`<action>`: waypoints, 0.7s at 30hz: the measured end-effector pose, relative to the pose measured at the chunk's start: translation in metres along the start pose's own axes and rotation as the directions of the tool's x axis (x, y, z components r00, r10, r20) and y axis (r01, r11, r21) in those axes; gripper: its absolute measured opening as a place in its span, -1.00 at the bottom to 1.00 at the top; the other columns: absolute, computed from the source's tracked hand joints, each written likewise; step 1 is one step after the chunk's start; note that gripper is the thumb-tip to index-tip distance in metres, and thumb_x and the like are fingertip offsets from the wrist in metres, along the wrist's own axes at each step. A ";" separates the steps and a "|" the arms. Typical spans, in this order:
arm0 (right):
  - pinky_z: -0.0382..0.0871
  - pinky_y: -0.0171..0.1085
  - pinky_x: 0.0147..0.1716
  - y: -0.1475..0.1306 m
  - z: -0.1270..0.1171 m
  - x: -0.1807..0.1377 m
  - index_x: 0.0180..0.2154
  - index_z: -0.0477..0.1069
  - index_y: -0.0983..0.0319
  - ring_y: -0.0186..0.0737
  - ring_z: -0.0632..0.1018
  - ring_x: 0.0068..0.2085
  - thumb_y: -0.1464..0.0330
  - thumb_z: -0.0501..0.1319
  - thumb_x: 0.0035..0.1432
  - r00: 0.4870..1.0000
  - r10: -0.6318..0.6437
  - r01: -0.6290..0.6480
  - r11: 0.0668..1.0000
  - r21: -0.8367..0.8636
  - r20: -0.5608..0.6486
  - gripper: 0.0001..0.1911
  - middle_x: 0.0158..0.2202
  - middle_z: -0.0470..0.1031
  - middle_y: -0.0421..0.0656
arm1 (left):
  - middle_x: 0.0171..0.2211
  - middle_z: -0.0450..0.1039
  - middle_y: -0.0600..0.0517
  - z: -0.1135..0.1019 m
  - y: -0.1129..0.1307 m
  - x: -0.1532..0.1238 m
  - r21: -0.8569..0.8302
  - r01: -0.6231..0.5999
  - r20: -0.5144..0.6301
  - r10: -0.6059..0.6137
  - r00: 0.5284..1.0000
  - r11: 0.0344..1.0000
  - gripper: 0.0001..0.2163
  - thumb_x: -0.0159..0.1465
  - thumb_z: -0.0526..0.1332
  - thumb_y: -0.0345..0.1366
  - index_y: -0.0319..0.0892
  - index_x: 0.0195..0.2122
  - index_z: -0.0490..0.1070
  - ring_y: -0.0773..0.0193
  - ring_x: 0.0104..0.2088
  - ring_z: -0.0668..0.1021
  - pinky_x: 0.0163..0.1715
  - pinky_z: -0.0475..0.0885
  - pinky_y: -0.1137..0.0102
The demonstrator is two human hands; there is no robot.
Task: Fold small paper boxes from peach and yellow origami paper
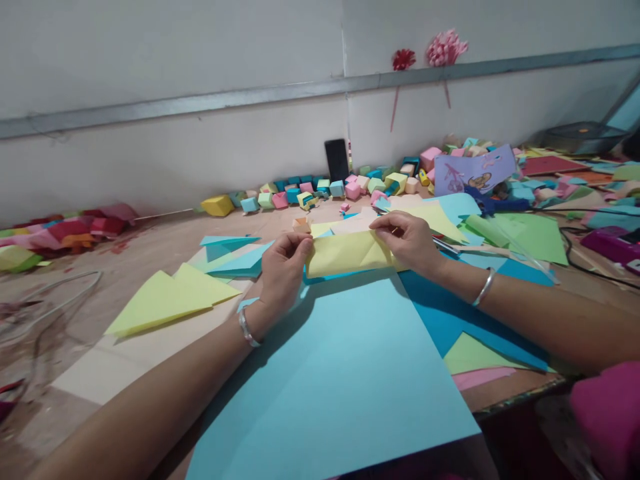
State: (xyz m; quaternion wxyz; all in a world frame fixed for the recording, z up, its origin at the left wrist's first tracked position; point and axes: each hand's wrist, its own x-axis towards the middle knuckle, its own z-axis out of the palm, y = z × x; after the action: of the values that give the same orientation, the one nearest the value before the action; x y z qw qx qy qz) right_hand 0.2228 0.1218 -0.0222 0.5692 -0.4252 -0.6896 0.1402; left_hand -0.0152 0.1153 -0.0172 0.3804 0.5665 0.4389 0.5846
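A folded piece of yellow paper (347, 255) is stretched between my two hands, above the far edge of a large light-blue sheet (345, 360). My left hand (284, 270) pinches its left end between thumb and fingers. At the upper right corner, my right hand (407, 241) pinches the same paper, fingers curled. A darker blue sheet (440, 310) lies under the light-blue one on the right. Left of my left hand are folded yellow sheets (167, 297) and folded light-blue paper (235, 257).
Several small folded paper cubes (300, 193) line the wall, with a dark phone (337, 160) propped upright behind them. A purple drawn card (475, 172) and green paper (533, 233) lie to the right. Red and pink paper pieces (95, 225) are heaped at far left, near a cable (75, 287).
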 end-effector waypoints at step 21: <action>0.31 -0.29 -0.25 0.024 0.007 -0.005 -0.37 0.53 0.26 -0.19 0.52 -0.28 0.54 0.13 0.07 0.903 -0.048 0.220 0.905 -0.363 0.427 -0.79 -0.35 0.56 -0.10 | -0.52 0.52 0.05 -0.024 -0.009 0.025 0.558 -0.193 0.440 -0.090 0.893 0.807 -0.86 0.06 0.26 -0.26 -0.16 -0.44 0.61 0.31 -0.51 0.41 -0.49 0.25 0.46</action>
State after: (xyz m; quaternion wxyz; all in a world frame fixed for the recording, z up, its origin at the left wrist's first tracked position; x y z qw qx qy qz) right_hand 0.2272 0.1348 -0.0440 0.3213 -0.4450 -0.8349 0.0405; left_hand -0.0415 0.1400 -0.0172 0.2599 0.7865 0.4828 0.2843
